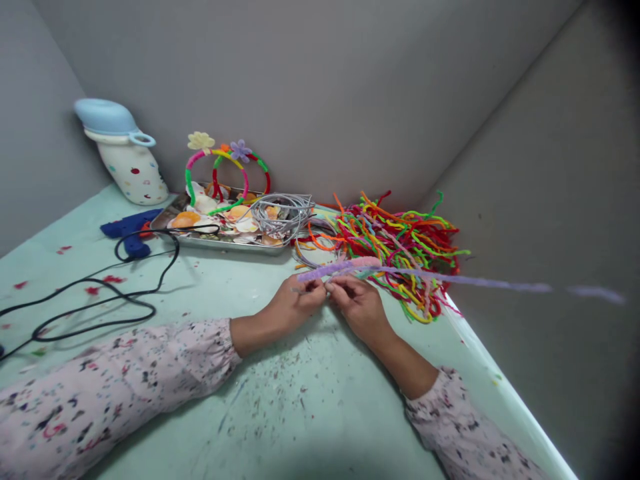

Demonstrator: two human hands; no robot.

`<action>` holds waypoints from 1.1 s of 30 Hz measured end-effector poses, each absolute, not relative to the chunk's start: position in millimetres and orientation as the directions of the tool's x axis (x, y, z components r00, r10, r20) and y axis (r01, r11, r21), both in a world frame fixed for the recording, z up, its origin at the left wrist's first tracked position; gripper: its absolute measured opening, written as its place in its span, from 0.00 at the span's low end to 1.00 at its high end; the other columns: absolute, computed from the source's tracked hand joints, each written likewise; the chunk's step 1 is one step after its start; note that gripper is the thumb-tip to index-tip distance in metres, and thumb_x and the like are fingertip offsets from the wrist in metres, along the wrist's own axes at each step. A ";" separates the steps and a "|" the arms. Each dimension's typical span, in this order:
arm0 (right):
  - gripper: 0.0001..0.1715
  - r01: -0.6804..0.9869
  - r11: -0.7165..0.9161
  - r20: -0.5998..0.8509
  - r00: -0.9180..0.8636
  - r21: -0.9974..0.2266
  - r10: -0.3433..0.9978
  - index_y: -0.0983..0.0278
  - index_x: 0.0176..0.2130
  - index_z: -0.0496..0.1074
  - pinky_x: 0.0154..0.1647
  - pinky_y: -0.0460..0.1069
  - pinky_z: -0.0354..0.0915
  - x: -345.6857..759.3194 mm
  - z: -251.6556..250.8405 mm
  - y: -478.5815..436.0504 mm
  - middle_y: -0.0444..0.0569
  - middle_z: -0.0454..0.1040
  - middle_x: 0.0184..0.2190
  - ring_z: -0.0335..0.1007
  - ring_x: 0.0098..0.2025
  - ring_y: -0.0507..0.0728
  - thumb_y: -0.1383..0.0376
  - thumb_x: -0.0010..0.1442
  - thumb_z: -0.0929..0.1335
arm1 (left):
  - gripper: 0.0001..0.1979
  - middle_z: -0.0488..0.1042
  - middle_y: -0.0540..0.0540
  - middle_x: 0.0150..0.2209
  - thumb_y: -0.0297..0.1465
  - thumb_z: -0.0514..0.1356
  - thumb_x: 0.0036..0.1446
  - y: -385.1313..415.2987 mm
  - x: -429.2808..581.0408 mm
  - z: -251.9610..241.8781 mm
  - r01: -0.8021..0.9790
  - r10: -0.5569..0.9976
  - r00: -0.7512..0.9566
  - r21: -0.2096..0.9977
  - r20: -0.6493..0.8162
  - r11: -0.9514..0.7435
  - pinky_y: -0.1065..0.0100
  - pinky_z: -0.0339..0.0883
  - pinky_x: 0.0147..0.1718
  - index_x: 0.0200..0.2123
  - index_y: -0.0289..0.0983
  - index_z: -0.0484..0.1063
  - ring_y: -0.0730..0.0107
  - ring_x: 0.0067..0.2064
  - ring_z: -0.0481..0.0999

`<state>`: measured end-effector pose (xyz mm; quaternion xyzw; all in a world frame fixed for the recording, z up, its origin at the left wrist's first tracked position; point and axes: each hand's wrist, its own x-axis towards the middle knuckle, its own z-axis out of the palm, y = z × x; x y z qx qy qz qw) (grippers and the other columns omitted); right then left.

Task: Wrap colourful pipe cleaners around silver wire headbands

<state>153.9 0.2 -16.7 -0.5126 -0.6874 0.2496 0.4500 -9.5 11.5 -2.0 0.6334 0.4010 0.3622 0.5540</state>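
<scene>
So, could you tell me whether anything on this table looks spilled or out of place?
Nothing broken, but small scraps litter the table, red flecks dot its left, and the cord sprawls in loops.

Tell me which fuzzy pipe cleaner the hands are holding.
The long lilac fuzzy pipe cleaner, pinched by left hand and right hand; the rest lie in a multicoloured pile.

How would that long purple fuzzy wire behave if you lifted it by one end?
Probably light: the purple fuzzy wire juts far past the table edge, held only near one end, with hardly any sag. Likely bendable yet shape-keeping, like the curled strands in the colourful pile. Its fuzz should resist slipping.
</scene>
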 end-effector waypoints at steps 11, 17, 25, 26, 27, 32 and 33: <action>0.13 0.407 0.222 0.247 0.012 -0.886 0.969 0.63 0.34 0.77 0.31 0.48 0.69 150.0 -24.3 2.0 0.49 0.79 0.32 0.74 0.33 0.57 0.56 0.59 0.68 | 0.13 0.62 0.53 0.20 0.35 0.54 0.57 12.0 -9.1 -5.4 0.104 0.907 0.415 0.986 0.073 -0.127 0.71 0.52 0.25 0.22 0.37 0.62 0.75 0.23 0.58; 0.13 0.370 0.199 0.222 0.019 -0.907 0.975 0.63 0.34 0.75 0.29 0.47 0.68 148.6 -21.7 1.4 0.47 0.78 0.29 0.73 0.29 0.55 0.55 0.59 0.68 | 0.12 0.61 0.55 0.17 0.34 0.56 0.55 15.1 -7.1 -13.3 0.051 0.923 0.381 0.996 0.043 -0.068 0.71 0.51 0.23 0.22 0.38 0.61 0.76 0.21 0.58; 0.14 0.399 0.206 0.229 0.011 -0.893 0.973 0.63 0.32 0.74 0.27 0.47 0.66 148.2 -19.4 2.9 0.46 0.76 0.26 0.71 0.27 0.55 0.55 0.59 0.68 | 0.08 0.61 0.55 0.19 0.31 0.56 0.54 15.5 -6.1 -14.6 0.084 0.935 0.355 0.995 0.027 -0.061 0.71 0.51 0.23 0.24 0.37 0.62 0.76 0.22 0.58; 0.14 0.401 0.206 0.232 0.016 -0.892 0.973 0.63 0.32 0.75 0.27 0.47 0.66 147.9 -19.4 2.8 0.46 0.76 0.26 0.71 0.27 0.55 0.55 0.59 0.68 | 0.08 0.61 0.55 0.19 0.31 0.56 0.53 15.6 -5.9 -14.3 0.083 0.934 0.355 0.994 0.034 -0.068 0.71 0.51 0.23 0.23 0.37 0.62 0.76 0.22 0.58; 0.14 0.403 0.205 0.232 0.020 -0.892 0.972 0.63 0.33 0.75 0.27 0.47 0.67 147.5 -19.2 2.7 0.47 0.77 0.26 0.72 0.27 0.55 0.55 0.59 0.68 | 0.08 0.61 0.55 0.19 0.30 0.57 0.53 15.8 -5.7 -14.0 0.080 0.934 0.355 0.994 0.041 -0.074 0.71 0.51 0.24 0.23 0.37 0.62 0.76 0.22 0.59; 0.14 0.423 0.185 0.219 0.032 -0.887 0.975 0.63 0.32 0.75 0.26 0.47 0.66 144.4 -14.6 0.3 0.48 0.78 0.26 0.73 0.28 0.56 0.55 0.59 0.68 | 0.08 0.61 0.55 0.19 0.30 0.57 0.52 15.9 -5.0 -12.5 0.089 0.940 0.339 0.993 0.043 -0.078 0.71 0.52 0.24 0.23 0.37 0.63 0.76 0.23 0.59; 0.14 0.428 0.180 0.216 0.037 -0.886 0.976 0.63 0.31 0.75 0.26 0.47 0.66 143.6 -13.2 -0.3 0.48 0.78 0.26 0.73 0.28 0.56 0.55 0.58 0.68 | 0.07 0.61 0.55 0.19 0.29 0.57 0.52 15.8 -4.8 -11.9 0.095 0.941 0.336 0.993 0.038 -0.074 0.71 0.52 0.24 0.23 0.37 0.63 0.76 0.23 0.59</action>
